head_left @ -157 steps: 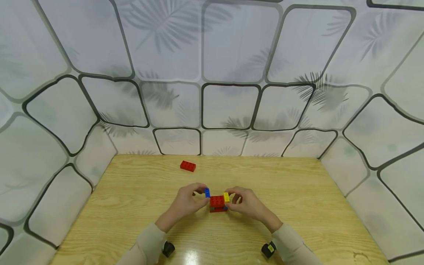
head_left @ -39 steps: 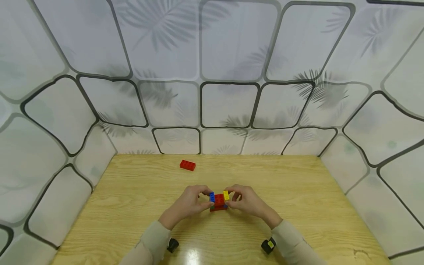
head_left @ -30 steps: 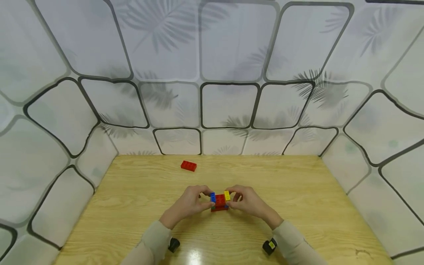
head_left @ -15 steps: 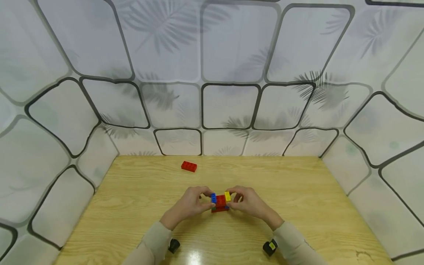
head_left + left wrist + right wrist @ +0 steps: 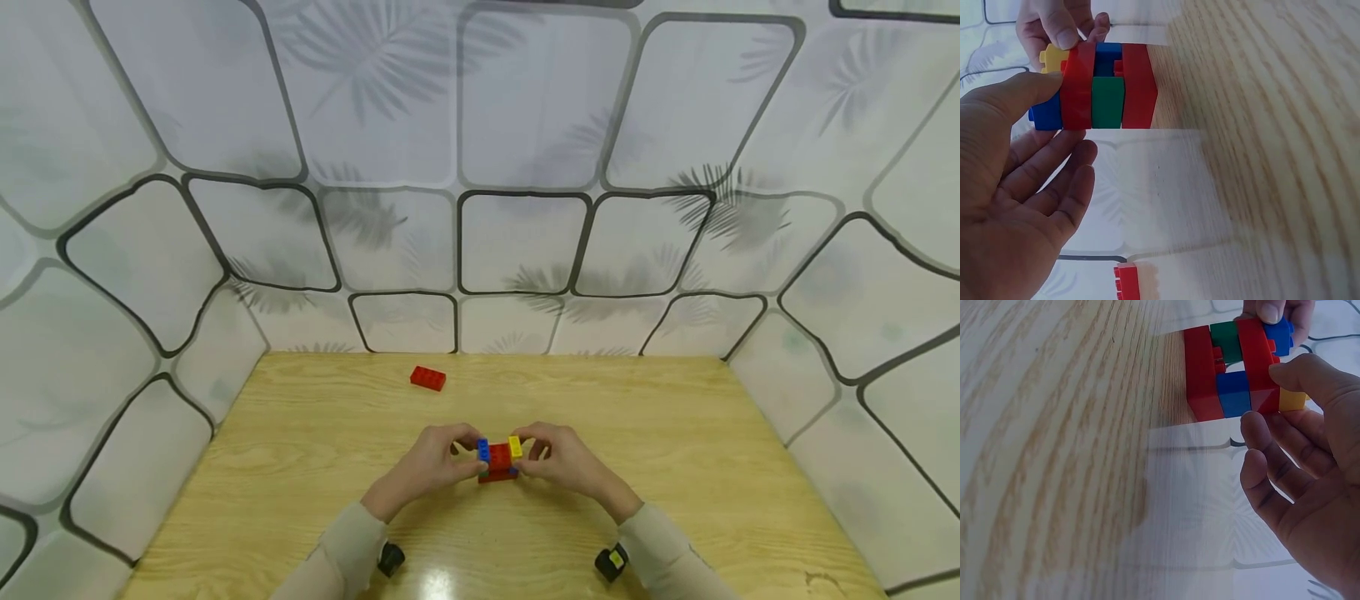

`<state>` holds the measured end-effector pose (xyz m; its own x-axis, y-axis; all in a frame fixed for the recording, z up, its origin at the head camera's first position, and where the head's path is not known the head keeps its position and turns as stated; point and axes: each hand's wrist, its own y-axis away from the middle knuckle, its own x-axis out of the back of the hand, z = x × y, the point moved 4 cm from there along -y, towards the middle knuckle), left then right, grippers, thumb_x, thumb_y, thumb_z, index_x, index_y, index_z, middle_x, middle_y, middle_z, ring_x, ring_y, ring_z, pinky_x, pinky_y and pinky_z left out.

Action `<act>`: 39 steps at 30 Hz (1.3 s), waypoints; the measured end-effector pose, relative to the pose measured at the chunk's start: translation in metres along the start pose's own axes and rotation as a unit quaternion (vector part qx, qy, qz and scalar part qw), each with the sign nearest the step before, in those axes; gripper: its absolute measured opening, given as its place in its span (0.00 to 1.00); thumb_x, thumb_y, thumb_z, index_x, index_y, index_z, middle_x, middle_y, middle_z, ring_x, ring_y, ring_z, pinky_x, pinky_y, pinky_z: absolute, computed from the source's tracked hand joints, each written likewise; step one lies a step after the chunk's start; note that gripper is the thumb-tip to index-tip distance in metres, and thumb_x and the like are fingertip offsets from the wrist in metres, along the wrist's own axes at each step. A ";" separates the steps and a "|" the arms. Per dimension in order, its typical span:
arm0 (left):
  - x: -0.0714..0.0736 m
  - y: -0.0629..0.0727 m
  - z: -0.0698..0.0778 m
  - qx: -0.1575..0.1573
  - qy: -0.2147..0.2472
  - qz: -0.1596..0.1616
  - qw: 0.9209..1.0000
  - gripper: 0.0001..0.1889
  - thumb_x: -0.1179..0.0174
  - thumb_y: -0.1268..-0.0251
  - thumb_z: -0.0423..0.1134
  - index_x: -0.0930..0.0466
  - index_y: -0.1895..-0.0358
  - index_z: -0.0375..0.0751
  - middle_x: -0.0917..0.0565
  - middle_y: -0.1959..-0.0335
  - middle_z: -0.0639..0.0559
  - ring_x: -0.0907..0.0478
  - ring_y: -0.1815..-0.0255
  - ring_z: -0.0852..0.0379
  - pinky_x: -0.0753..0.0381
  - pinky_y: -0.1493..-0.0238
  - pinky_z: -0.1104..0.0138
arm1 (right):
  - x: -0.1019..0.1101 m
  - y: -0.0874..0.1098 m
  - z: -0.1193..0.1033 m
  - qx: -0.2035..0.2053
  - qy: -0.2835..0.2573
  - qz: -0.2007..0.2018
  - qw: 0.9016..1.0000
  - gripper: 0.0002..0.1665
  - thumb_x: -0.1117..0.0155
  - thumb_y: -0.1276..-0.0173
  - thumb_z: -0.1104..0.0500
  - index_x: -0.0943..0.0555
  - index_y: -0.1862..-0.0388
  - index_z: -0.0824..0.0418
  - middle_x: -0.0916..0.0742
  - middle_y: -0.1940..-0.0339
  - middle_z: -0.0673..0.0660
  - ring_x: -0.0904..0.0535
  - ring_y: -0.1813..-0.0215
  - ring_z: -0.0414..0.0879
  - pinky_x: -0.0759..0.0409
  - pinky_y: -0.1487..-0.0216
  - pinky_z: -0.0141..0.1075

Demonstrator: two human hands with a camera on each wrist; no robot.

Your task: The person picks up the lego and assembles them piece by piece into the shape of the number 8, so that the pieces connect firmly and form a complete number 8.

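Observation:
A small stack of toy building bricks stands on the table between both hands. Its layers show in the left wrist view: a red bottom brick (image 5: 1140, 87), a green brick (image 5: 1108, 103) beside a blue one, then an upper red brick (image 5: 1079, 94). In the right wrist view the middle blue brick (image 5: 1234, 394) is plainer, with a gap before the green. My left hand (image 5: 429, 462) pinches a small blue brick (image 5: 483, 450) on the stack's left top end. On the right top end sits a yellow brick (image 5: 515, 447), pinched by my right hand (image 5: 564, 463).
Farther back, left of the stack, lies a loose red brick (image 5: 427, 378). The wooden table (image 5: 637, 400) is bounded at its back and sides by patterned white walls (image 5: 517, 242). A black wrist camera (image 5: 611, 563) sits under each sleeve.
About five seconds ago the small blue brick was held off the stack's upper left; it has moved right and down onto the red brick. Over the last second the hands have hardly moved.

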<state>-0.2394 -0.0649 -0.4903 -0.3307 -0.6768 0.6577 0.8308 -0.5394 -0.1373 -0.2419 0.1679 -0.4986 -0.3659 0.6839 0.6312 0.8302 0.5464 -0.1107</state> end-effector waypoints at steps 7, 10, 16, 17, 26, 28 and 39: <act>-0.002 0.002 0.001 -0.002 0.012 0.012 1.000 0.17 0.28 0.31 0.43 0.15 0.44 0.40 0.10 0.51 0.49 0.13 0.51 0.49 0.15 0.52 0.62 | 0.000 0.001 0.003 -0.001 -0.001 0.005 1.000 0.26 0.27 0.28 0.56 0.18 0.35 0.64 0.11 0.51 0.58 0.19 0.64 0.35 0.18 0.70 0.32; -0.003 0.003 0.002 -0.006 0.011 0.017 1.000 0.17 0.28 0.31 0.42 0.15 0.43 0.40 0.10 0.51 0.49 0.13 0.51 0.49 0.15 0.53 0.63 | 0.001 0.000 0.003 0.000 0.002 0.006 1.000 0.26 0.27 0.28 0.55 0.18 0.35 0.63 0.11 0.52 0.58 0.19 0.64 0.35 0.18 0.70 0.32; -0.004 0.004 0.000 -0.017 0.008 0.026 1.000 0.17 0.29 0.29 0.43 0.15 0.43 0.40 0.10 0.50 0.49 0.13 0.51 0.49 0.15 0.53 0.64 | 0.001 0.000 0.000 -0.005 0.004 0.002 1.000 0.27 0.27 0.28 0.54 0.18 0.34 0.64 0.11 0.48 0.57 0.19 0.62 0.35 0.17 0.66 0.32; -0.004 0.004 0.000 -0.018 0.007 0.026 0.999 0.18 0.29 0.29 0.44 0.16 0.42 0.40 0.10 0.50 0.50 0.13 0.51 0.49 0.15 0.53 0.64 | 0.002 0.000 0.000 -0.006 0.004 0.002 1.000 0.27 0.27 0.28 0.54 0.18 0.34 0.64 0.11 0.48 0.57 0.18 0.62 0.35 0.17 0.65 0.32; 0.000 0.005 -0.009 0.013 0.055 0.029 0.998 0.16 0.40 0.21 0.46 0.16 0.39 0.42 0.11 0.47 0.52 0.15 0.48 0.53 0.17 0.49 0.64 | 0.000 0.001 -0.001 -0.005 0.008 0.004 1.000 0.28 0.27 0.28 0.54 0.18 0.34 0.65 0.11 0.49 0.58 0.19 0.62 0.35 0.18 0.65 0.31; 0.002 0.004 -0.011 0.015 0.057 0.044 0.997 0.16 0.42 0.20 0.43 0.16 0.39 0.40 0.10 0.47 0.50 0.15 0.48 0.52 0.17 0.49 0.64 | 0.000 0.000 -0.001 -0.005 0.009 0.005 1.000 0.28 0.27 0.28 0.54 0.18 0.34 0.66 0.11 0.48 0.58 0.19 0.62 0.35 0.18 0.65 0.31; 0.018 0.001 -0.039 0.080 0.033 0.155 0.984 0.15 0.34 0.26 0.40 0.15 0.42 0.39 0.10 0.54 0.51 0.14 0.50 0.51 0.19 0.47 0.55 | -0.002 0.001 -0.001 -0.004 0.007 0.002 1.000 0.29 0.27 0.27 0.53 0.19 0.33 0.66 0.12 0.45 0.60 0.18 0.61 0.35 0.18 0.64 0.32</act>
<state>-0.2618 -0.0968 -0.5074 -0.0745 -0.8300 0.5527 0.9544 -0.2199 -0.2016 -0.2402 0.1668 -0.4989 -0.3560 0.6795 0.6415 0.8351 0.5394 -0.1080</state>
